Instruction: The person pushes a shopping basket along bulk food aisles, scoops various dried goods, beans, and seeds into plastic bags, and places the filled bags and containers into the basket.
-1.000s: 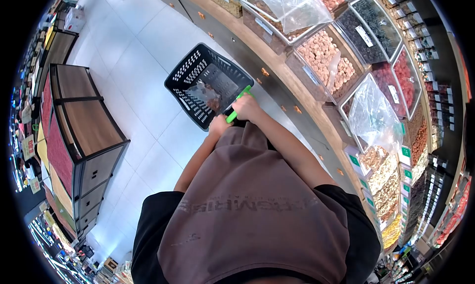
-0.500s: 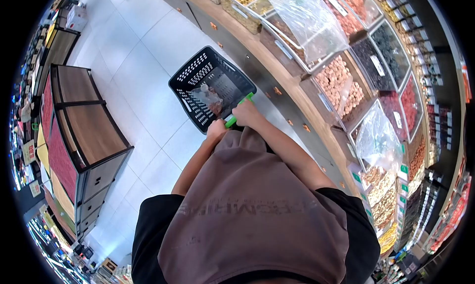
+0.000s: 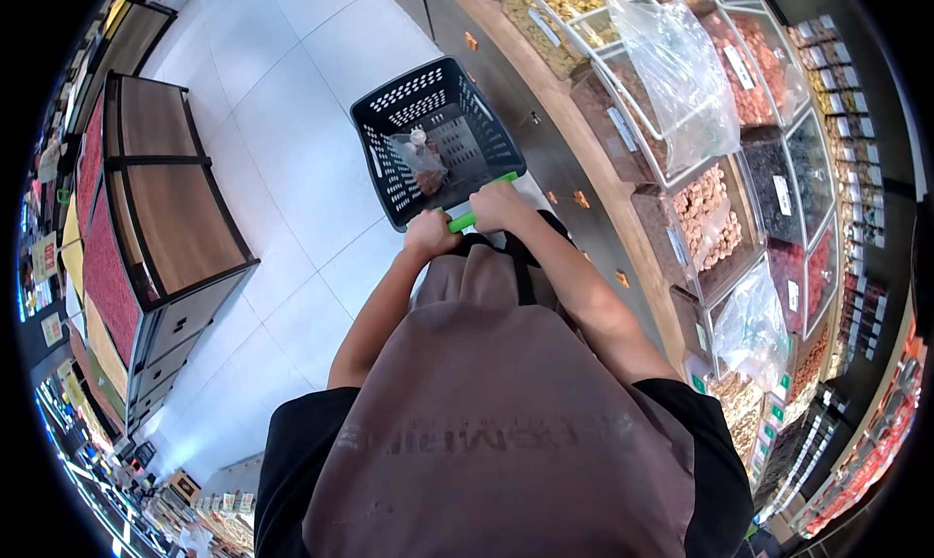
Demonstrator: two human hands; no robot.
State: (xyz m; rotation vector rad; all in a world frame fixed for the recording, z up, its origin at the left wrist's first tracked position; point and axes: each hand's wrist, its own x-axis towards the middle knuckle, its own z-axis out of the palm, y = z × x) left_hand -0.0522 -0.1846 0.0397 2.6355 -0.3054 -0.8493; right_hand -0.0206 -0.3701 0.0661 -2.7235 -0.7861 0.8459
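Note:
Both hands are closed around the green handle of a black perforated shopping basket. My left hand grips the left part of the bar. My right hand holds it further right, with the green end showing past the knuckles. Inside the basket lies a clear plastic bag with reddish-brown contents that I cannot make out. The basket stands ahead of me, beside the wooden counter. A brown apron covers my front, below the hands.
Along the right runs a counter of clear bins with dried foods, some under plastic sheets. On the left stands a wooden display stand with black edges. White floor tiles lie between them.
The counter bins have shifted down and to the right in view. The basket sits slightly higher and further right. Both hands keep their grip on the handle.

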